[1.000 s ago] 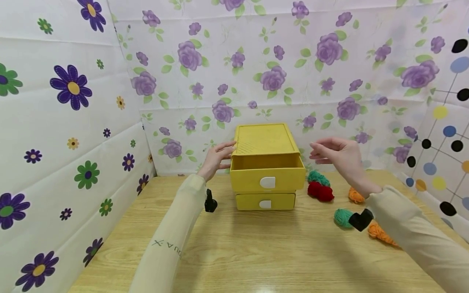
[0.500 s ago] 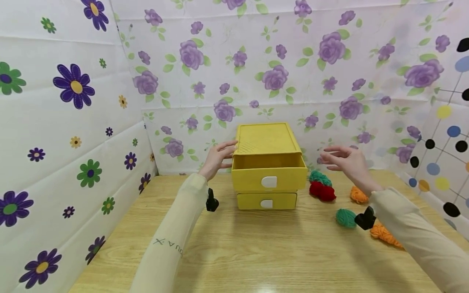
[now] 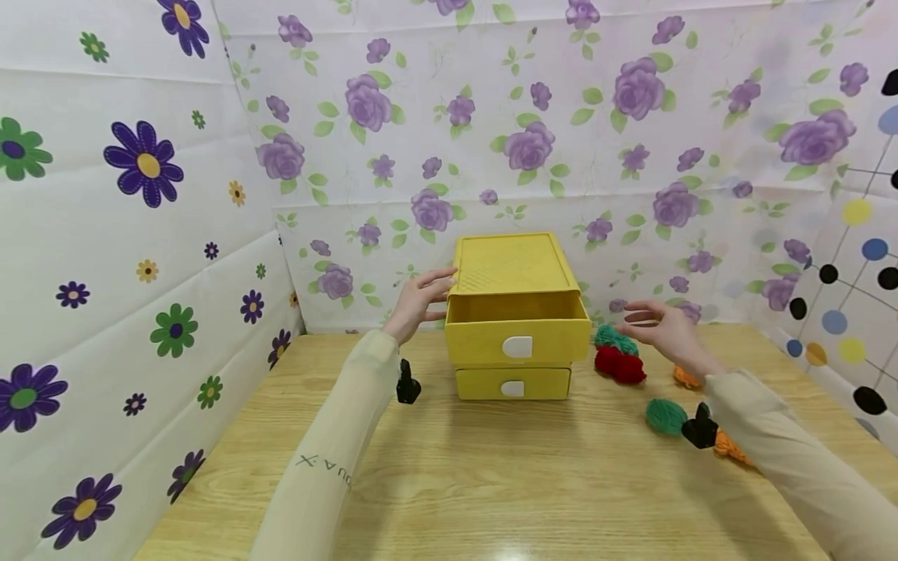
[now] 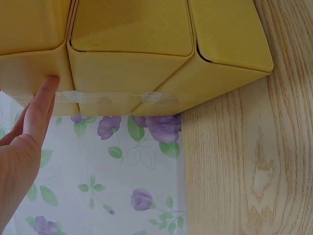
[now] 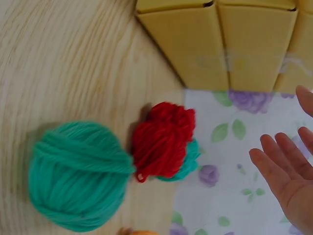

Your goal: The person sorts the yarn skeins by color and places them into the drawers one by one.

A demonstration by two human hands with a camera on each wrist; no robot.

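Note:
A yellow drawer box stands on the wooden table. Its upper drawer is pulled part way out, and the inside I can see holds nothing. The lower drawer is in. My left hand rests extended fingers against the box's left side; in the left wrist view a fingertip touches the yellow wall. Right of the box, my right hand hovers with loosely bent fingers, holding nothing. Under and around it lie a red yarn ball and a green yarn ball.
Another teal yarn ball sits behind the red one. Two orange yarn bundles lie farther right, partly hidden by my right arm. Flowered cloth hangs behind the table, with patterned cloth at both sides.
My right hand has moved away from the box, to the right and then lower toward the yarn, its fingers spreading from a closer bunch. My left hand stays at the box's side.

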